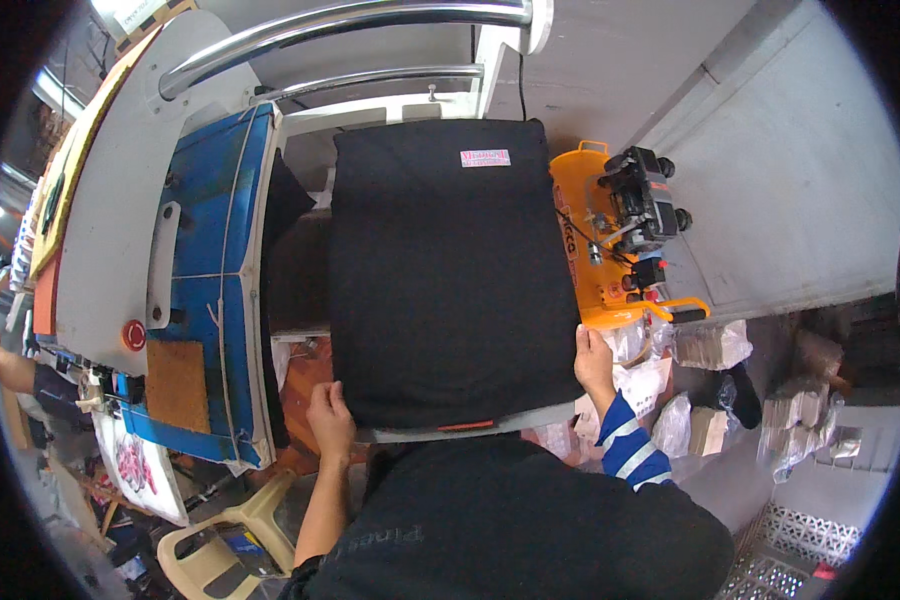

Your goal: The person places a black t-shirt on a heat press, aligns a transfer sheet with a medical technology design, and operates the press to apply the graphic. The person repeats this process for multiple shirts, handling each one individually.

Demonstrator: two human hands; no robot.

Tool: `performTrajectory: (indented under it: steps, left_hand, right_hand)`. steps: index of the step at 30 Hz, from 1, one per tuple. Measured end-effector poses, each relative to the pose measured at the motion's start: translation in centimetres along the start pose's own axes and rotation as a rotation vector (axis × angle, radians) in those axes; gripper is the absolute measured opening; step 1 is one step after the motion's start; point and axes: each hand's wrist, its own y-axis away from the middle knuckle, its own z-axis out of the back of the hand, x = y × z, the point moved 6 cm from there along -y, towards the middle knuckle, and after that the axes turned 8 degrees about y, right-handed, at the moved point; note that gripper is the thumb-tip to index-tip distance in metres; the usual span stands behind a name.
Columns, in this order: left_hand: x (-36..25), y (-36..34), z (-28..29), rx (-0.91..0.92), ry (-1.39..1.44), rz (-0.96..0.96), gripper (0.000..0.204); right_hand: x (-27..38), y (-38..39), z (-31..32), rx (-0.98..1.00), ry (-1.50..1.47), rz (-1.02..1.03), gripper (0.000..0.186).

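Observation:
A black fabric (450, 280) lies spread over a pad in front of me, its lower edge over a pale plate. A small white-and-pink label (485, 157) sits near its top right. My left hand (330, 415) grips the fabric's lower left edge, fingers closed at the side. My right hand (592, 365) holds its lower right edge, fingers curled against it, below a blue sleeve with reflective stripes.
Left stands a machine with a blue plate (210, 220) and red button (134, 335); chrome rails (350, 35) cross above. An orange compressor (600, 290) stands right, near wrapped bundles (715, 345). A beige chair (195, 565) is lower left. Another person's hand (15, 370) shows far left.

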Motion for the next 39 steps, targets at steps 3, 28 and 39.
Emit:
performTrajectory:
  steps: [3,28,39]
  left_hand:
    - [3.2,0.3,0.2,-0.077,0.167,0.032,0.033]
    - [-9.5,-7.2,30.5,-0.600,-0.468,-0.542,0.029]
    - [-3.7,-11.0,30.9,-0.598,-0.638,-0.190,0.068]
  right_hand:
    - [-0.3,1.9,0.7,-0.052,-0.053,0.045,0.047]
    - [33.9,-17.3,-6.4,-0.147,0.662,1.190,0.021]
    - [33.4,-18.5,-7.3,-0.170,0.627,1.168,0.022]
